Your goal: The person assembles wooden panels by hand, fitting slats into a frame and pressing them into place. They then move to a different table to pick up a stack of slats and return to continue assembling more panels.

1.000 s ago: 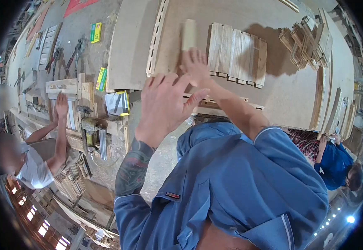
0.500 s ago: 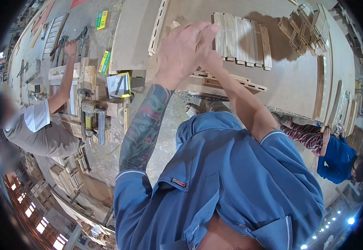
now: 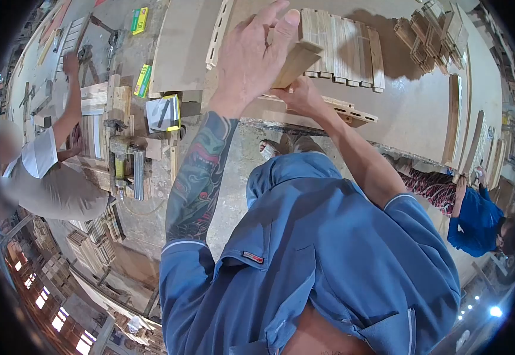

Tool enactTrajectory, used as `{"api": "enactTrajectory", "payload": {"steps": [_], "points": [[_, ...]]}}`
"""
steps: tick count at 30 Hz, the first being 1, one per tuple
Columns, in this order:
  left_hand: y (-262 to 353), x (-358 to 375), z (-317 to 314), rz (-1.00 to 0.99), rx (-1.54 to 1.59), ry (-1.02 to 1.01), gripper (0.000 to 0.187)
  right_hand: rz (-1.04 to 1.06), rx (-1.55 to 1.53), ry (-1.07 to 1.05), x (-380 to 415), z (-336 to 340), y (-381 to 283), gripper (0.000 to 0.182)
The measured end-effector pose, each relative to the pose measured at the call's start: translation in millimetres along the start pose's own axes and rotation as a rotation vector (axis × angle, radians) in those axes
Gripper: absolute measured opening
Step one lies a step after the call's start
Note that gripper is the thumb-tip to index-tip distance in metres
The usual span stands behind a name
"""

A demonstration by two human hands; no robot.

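A pale wooden piece (image 3: 296, 64) with a flat end stands tilted over the near side of the workbench, partly hidden by my hands. My right hand (image 3: 303, 96) is closed on its lower near end, fingers curled under it. My left hand (image 3: 251, 56) lies along its left side, fingers stretched out and thumb apart; how firmly the palm touches the wood is hidden. Just beyond, a row of wooden slats (image 3: 343, 50) lies side by side on the bench. Near my right wrist are slotted wooden strips (image 3: 352, 112) at the bench's edge.
Another slotted strip (image 3: 219, 35) lies left of my left hand. Stacked wooden pieces (image 3: 426, 38) stand at the far right. A co-worker (image 3: 56, 171) reaches over tools at left; another person (image 3: 476, 225) stands at right. Yellow-green boxes (image 3: 143, 80) lie at left.
The wooden piece has come into view between my hands. My left hand has moved slightly up and left, and my right hand now shows below it. The left co-worker's hand has shifted left.
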State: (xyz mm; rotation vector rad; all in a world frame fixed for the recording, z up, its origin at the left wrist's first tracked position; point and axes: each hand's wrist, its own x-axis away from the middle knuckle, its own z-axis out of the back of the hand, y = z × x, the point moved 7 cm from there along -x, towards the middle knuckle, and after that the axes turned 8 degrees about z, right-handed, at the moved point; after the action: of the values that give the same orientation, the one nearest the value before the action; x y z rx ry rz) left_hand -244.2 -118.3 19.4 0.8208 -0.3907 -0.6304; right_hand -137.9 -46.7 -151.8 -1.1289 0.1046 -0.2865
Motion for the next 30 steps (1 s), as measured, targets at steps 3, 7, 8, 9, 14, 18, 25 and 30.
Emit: {"api": "enactTrajectory", "payload": {"steps": [3,7,8,9,14,18,25,30], "points": [[9,4,1,-0.167,0.176,0.064,0.060,0.343,0.207,0.115,5,-9,0,0.026],[3,4,-3,-0.212,0.066,0.094,0.058,0.358,0.468,0.075,9,-14,-19,0.016],[4,3,-5,-0.211,0.028,0.059,0.057,0.351,0.467,0.073,9,-17,-13,0.016],[7,2,-7,-0.215,-0.010,0.029,0.056,0.414,0.439,0.129,8,-17,-11,0.015],[10,-1,-14,-0.211,-0.078,-0.073,0.056,0.405,0.443,0.151,20,-18,-2,0.015],[7,-5,-15,-0.152,-0.038,-0.122,0.060,0.332,0.448,0.155,16,-20,1,0.017],[11,3,-23,-0.149,-0.103,-0.171,0.058,0.331,0.490,0.168,19,-17,-11,0.022],[2,10,-22,-0.183,-0.369,-0.088,0.043,0.338,0.463,0.151,15,-27,2,0.026]]}}
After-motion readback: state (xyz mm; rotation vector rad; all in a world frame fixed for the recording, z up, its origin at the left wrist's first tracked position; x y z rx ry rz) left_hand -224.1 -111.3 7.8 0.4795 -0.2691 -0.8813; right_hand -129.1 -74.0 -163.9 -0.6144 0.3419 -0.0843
